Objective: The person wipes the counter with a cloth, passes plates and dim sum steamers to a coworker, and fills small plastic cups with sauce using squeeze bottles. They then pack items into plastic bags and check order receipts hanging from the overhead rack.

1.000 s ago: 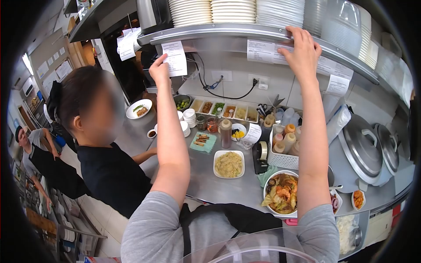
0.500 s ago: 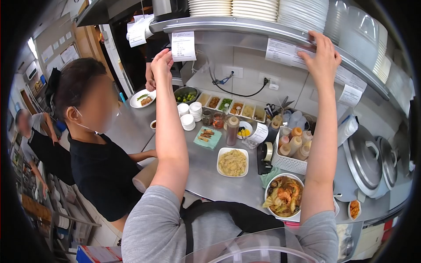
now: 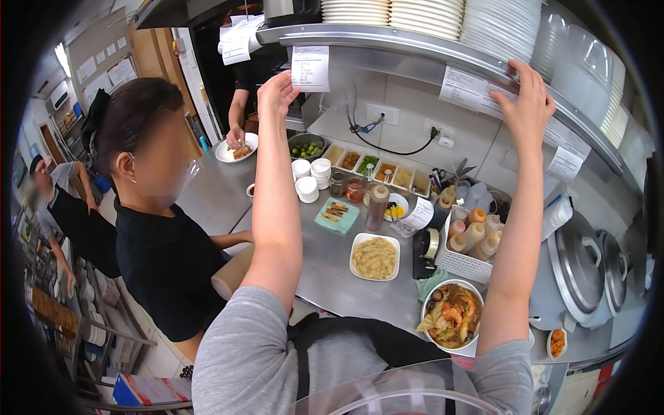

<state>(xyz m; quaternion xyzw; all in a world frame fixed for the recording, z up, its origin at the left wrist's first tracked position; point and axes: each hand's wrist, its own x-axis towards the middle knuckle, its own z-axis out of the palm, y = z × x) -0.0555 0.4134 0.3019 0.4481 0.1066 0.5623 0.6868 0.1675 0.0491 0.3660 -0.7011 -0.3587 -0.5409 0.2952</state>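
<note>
My left hand [image 3: 278, 93] is raised at the lower left corner of a printed slip [image 3: 310, 69] that hangs from the metal shelf edge [image 3: 415, 37]; its fingers are pressed together on the slip. To the right, my right hand [image 3: 524, 104] has its fingers spread against the shelf edge, over a row of slips [image 3: 470, 90]. Below on the steel counter stand a square bowl of pale yellow food [image 3: 375, 256] and a round bowl of shrimp and vegetables [image 3: 451, 315].
A person in black [image 3: 155, 242] stands close at my left. Another person's hand [image 3: 238, 136] reaches to a white plate [image 3: 223, 153]. Squeeze bottles in a white basket [image 3: 460, 264], condiment trays and a tape dispenser [image 3: 424, 250] stand on the counter; large lidded pots [image 3: 577, 263] at right.
My left hand has closed again on the slip, after being just below it half a second ago. The view has shifted left. Another person's hand now touches the food on the plate.
</note>
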